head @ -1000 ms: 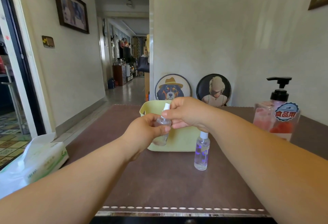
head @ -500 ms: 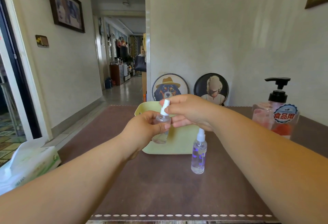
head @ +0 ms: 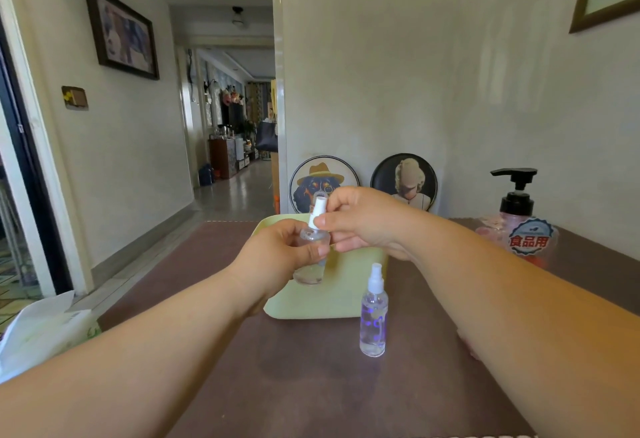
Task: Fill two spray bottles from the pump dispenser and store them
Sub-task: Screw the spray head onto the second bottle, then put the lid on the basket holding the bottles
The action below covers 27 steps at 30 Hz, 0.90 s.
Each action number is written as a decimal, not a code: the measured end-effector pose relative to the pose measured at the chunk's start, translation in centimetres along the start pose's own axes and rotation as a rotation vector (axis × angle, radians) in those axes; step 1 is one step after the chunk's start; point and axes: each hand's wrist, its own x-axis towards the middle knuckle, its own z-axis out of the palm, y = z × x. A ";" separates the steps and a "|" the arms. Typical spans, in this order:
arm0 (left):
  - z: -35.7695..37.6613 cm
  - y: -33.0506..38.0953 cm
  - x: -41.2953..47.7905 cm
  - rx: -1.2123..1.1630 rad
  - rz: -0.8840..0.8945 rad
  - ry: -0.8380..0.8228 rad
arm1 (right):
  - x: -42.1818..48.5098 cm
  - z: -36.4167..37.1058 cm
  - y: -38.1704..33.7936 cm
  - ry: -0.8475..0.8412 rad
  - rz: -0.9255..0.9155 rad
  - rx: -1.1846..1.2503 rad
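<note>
My left hand (head: 277, 252) grips a small clear spray bottle (head: 309, 274) by its body, held above the front of a pale green tray (head: 311, 306). My right hand (head: 360, 221) pinches the bottle's white spray top (head: 317, 210) at the neck. A second clear spray bottle (head: 373, 313) with a white top stands upright on the brown table, just in front of the tray's right corner. The pump dispenser (head: 516, 226), pink with a black pump head, stands at the right by the wall.
A tissue pack (head: 38, 333) lies at the table's left edge. Two round picture plates (head: 323, 177) lean against the wall behind the tray. A hallway opens to the left of the wall corner.
The white spray top now shows more above my fingers than one second ago. Both hands stay at the bottle; the view has shifted slightly.
</note>
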 end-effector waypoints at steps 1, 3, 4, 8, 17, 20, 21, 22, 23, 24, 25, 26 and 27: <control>0.1 0.2 0.0 -0.006 0.004 -0.002 | -0.1 -0.2 -0.1 -0.017 0.001 0.006; 0.1 0.5 -0.1 -0.014 0.012 0.000 | -0.2 -0.5 -0.4 -0.047 0.007 -0.006; 0.2 0.6 -0.1 -0.009 0.019 0.004 | -0.2 -0.6 -0.5 -0.048 0.004 -0.032; 0.5 1.1 0.2 0.035 0.039 0.043 | 0.1 -0.4 -1.1 0.046 -0.051 -0.135; 0.3 3.4 2.6 -0.057 0.007 0.057 | 1.8 -2.3 -1.0 0.244 -0.155 -0.025; 0.4 4.3 5.1 -0.030 -0.022 0.071 | 3.3 -4.0 -0.1 0.493 -0.078 -0.027; 0.5 4.4 6.3 -0.007 -0.034 0.080 | 3.8 -4.4 0.5 0.533 -0.038 -0.048; 0.8 4.4 7.5 0.020 -0.052 0.082 | 4.3 -4.9 1.0 0.557 0.006 -0.085; 1.0 4.1 8.8 0.054 -0.078 0.071 | 4.7 -5.2 1.5 0.568 0.044 -0.134; 1.5 3.9 10.2 0.085 -0.121 0.044 | 5.4 -5.6 2.2 0.568 0.074 -0.183; 2.0 3.4 11.5 0.135 -0.178 0.006 | 6.2 -5.9 2.8 0.557 0.117 -0.222; 2.6 2.6 12.8 0.181 -0.243 -0.049 | 7.0 -6.2 3.5 0.530 0.155 -0.229; 3.2 1.8 14.0 0.257 -0.313 -0.111 | 7.8 -6.3 4.3 0.477 0.199 -0.284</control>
